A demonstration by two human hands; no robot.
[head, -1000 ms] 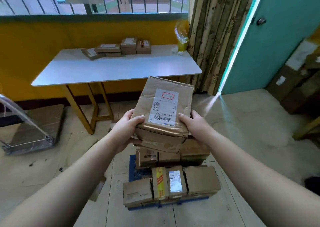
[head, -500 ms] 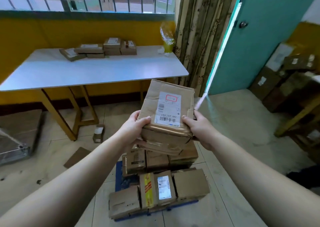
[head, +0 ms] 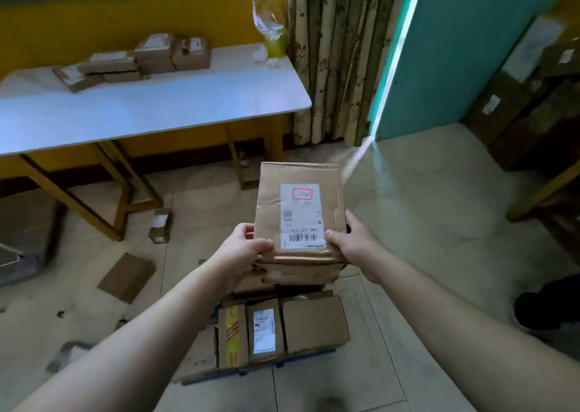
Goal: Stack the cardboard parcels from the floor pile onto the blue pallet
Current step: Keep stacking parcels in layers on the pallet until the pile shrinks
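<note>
I hold a brown cardboard parcel with a white barcode label, flat side up, over the back of the stacked parcels. My left hand grips its near left corner, thumb on top. My right hand grips its near right corner. Below it, several parcels lie packed on the blue pallet, of which only the front edge shows. The parcel's underside and what it rests on are hidden.
A white table with several small parcels stands at the back left. Loose cardboard and a small box lie on the tiled floor. Large boxes stand at the right beside a teal door.
The parcel has come down and tilted flatter toward the stack on the pallet. My view has turned right and downward, so the table has shifted left.
</note>
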